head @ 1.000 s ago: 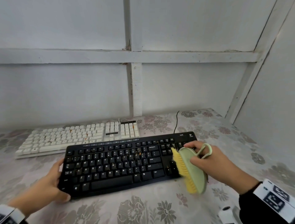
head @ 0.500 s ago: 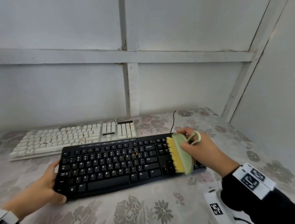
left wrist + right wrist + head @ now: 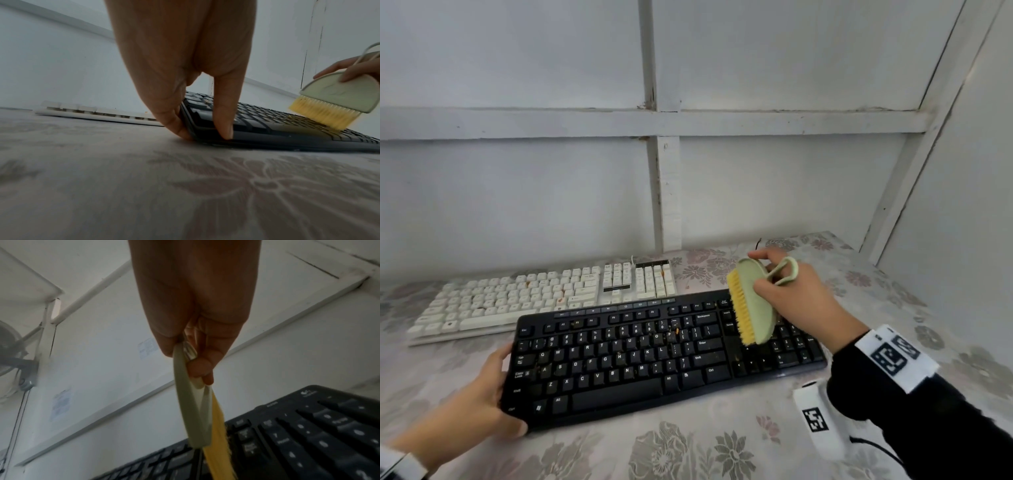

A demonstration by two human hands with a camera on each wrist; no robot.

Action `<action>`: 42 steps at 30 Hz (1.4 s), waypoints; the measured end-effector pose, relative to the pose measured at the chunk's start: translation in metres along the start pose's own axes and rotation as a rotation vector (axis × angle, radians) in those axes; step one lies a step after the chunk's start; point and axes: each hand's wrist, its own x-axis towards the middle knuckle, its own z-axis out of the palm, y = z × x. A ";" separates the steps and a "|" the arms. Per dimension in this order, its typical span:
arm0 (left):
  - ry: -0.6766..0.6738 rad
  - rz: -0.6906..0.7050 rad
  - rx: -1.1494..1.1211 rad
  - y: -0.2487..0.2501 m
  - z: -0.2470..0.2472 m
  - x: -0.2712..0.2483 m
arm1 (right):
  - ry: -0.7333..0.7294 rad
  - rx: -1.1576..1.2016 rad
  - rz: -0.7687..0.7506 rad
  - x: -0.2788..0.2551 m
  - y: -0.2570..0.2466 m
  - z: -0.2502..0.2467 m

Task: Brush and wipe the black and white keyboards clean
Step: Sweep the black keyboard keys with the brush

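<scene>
A black keyboard (image 3: 640, 356) lies across the flowered tablecloth, with orange crumbs among its middle keys. Behind it, to the left, rests a white keyboard (image 3: 534, 298). My left hand (image 3: 482, 401) grips the black keyboard's left end (image 3: 197, 123), thumb on the front edge. My right hand (image 3: 787, 294) holds a pale green brush (image 3: 751, 301) with yellow bristles (image 3: 739, 310) over the right part of the black keyboard, by the navigation keys. In the right wrist view the brush (image 3: 191, 410) hangs edge-on from my fingers above the keys (image 3: 308, 434).
A white panelled wall (image 3: 661, 188) stands close behind the keyboards and along the right side. A black cable (image 3: 757, 244) runs off the table's back edge. A white tagged device (image 3: 818, 418) lies under my right forearm. Bare tablecloth (image 3: 654, 452) spreads in front.
My right hand has carried the brush from the keyboard's front right corner up and back toward its rear right, a little leftward. The left hand keeps its grip on the left end.
</scene>
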 end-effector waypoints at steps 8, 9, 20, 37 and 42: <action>-0.020 0.035 -0.021 0.014 0.008 -0.013 | -0.186 -0.081 0.068 -0.035 0.023 0.006; -0.023 0.036 -0.024 0.014 0.007 -0.013 | -0.204 -0.084 0.067 -0.037 0.021 0.003; -0.023 0.093 -0.108 0.023 0.015 -0.019 | -0.013 -0.046 0.005 -0.008 0.007 0.006; -0.010 0.059 -0.058 0.020 0.013 -0.014 | -0.010 -0.095 -0.004 -0.007 0.000 0.003; -0.030 0.046 -0.001 0.017 0.008 -0.017 | -0.156 -0.126 0.060 -0.035 0.018 0.004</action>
